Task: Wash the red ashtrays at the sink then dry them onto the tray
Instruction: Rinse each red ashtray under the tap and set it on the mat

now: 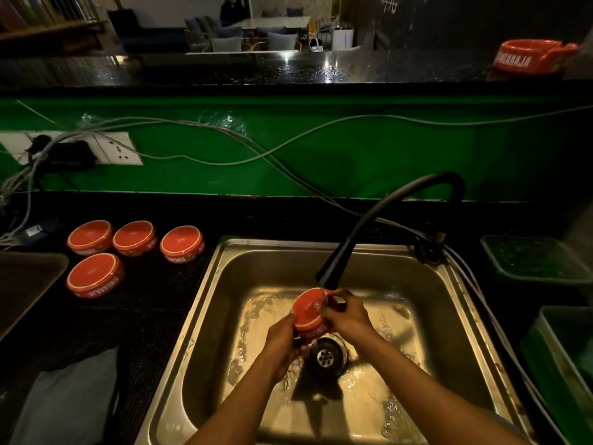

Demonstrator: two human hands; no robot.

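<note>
In the head view, a red ashtray (309, 311) is held over the middle of a steel sink (224, 284), directly below the spray head of a black faucet (340, 255) that arches in from 2 o'clock. The ashtray is turned bottom-up and tilted, with white lettering showing on its near side. It is gripped by the left hand (282, 340) from 8 o'clock, fingers curled under its rim, and by the right hand (345, 316) from 3 o'clock, fingers wrapped over its far edge. Just below the ashtray, at 6 o'clock, the drain (326, 356) is seen, and the sink floor around it is wet. On the dark tabletop (154, 303) to the left of the sink, at 9 to 10 o'clock, four more ashtrays (96, 274) are set upside down, three in a row and one nearer, close together but apart from the sink. A dark tray (25, 284) is partly seen at the left edge. On the upper ledge (288, 70) at 1 o'clock, another ashtray (529, 59) stands upright. Green bins (532, 261) are seen right of the sink.
</note>
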